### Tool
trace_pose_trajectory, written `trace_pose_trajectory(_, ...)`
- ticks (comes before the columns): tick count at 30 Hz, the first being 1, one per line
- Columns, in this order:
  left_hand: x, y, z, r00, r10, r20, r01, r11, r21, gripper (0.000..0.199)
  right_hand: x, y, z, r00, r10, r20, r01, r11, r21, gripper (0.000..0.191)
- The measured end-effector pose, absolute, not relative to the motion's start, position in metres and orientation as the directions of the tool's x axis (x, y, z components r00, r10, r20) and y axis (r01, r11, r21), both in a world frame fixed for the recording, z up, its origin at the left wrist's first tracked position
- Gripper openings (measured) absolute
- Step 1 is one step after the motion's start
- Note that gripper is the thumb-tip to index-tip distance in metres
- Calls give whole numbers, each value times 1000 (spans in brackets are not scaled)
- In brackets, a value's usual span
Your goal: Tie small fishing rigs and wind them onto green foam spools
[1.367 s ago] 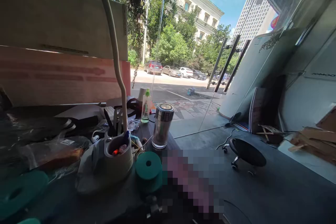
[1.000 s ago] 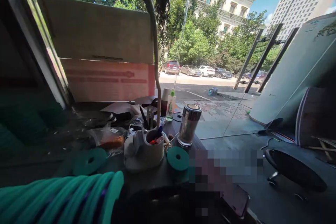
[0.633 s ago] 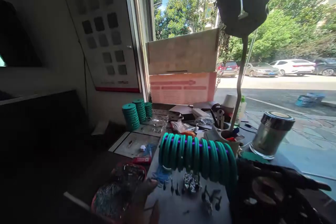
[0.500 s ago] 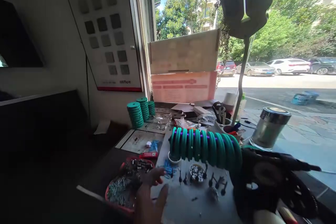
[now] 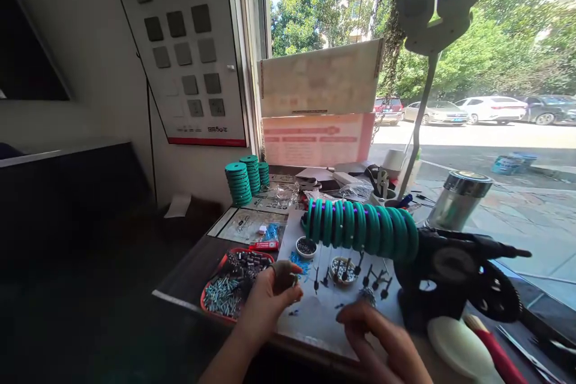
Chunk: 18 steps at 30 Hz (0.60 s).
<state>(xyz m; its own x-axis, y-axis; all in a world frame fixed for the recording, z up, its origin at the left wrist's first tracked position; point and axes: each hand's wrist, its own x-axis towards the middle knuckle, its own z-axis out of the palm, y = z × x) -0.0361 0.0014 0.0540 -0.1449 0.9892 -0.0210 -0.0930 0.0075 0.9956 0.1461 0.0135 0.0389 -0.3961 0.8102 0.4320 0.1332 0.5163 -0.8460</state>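
Over this cluttered table [image 5: 189, 279], the left hand [image 5: 269, 291], seemingly pinching something tiny [image 5: 295, 281], needs steadiness (right hand [image 5: 378, 330] curled, contents unclear from here).

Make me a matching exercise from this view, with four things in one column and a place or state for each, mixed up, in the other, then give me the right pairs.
Things:
1. Red tray
2. Green discs
3. Jar
4. Left hand

Places and states:
A. Topped with a shiny lid
B. In view between the tray and the right hand
C. Filled with small parts
D. Standing in stacks near the window frame

Right pairs: 1-C, 2-D, 3-A, 4-B
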Motion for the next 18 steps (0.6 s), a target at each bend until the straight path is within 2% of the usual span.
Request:
trace_pose_trajectory(4,-48,-19,66,-147,989,-31,-103,16,995,26,124,19,48,-464,821,333,97,421,-902,16)
trace_pose_trajectory(7,-55,-27,72,-147,987,-67,-44,61,997,26,105,24,49,-523,787,328,147,462,-875,21)
trace_pose_trajectory(9,-58,-32,75,-140,985,-103,-21,101,995,26,93,27,47,-593,731,336,269,574,-774,23)
trace_pose_trajectory(12,-60,-40,80,-88,983,-159,-23,158,987,23,77,30,45,-723,619,306,446,757,-478,22)
trace_pose_trajectory(14,-60,-44,83,-49,976,-213,-40,211,977,23,66,33,43,-793,544,273,464,831,-308,15)
trace_pose_trajectory(16,-60,-49,86,-34,961,-274,-86,271,959,24,58,36,41,-832,498,245,449,863,-230,12)
trace_pose_trajectory(18,-58,-53,86,-30,944,-327,-158,319,935,24,54,41,38,-832,505,231,462,860,-218,14)
